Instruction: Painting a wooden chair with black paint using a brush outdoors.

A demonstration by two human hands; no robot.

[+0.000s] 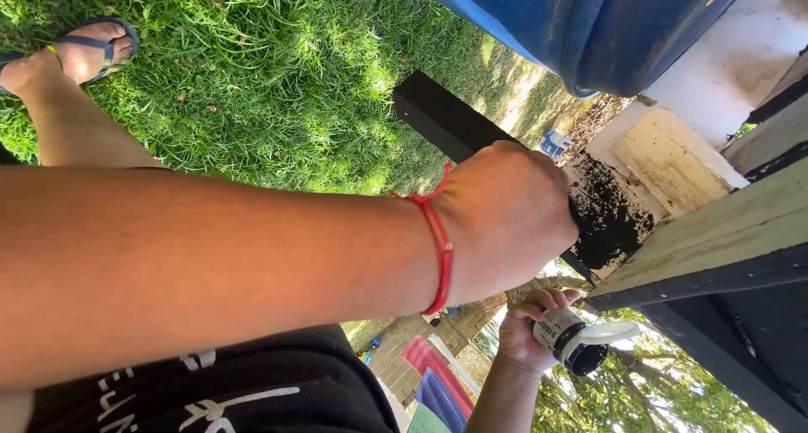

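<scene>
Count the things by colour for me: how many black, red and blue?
Black: 2, painted beam and paint patch
Red: 1, wrist string
Blue: 1, barrel
Total: 4

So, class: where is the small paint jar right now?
In the head view, low and right of centre, the small paint jar sits in one hand, below the black-painted patch.

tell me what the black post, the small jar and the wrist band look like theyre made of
Black post: probably wood, square-cut with a matt black painted coat. Small jar in the lower hand: looks like plastic, pale labelled body, black glossy inside at the mouth. Wrist band: thin red string or cord, knotted.
</scene>
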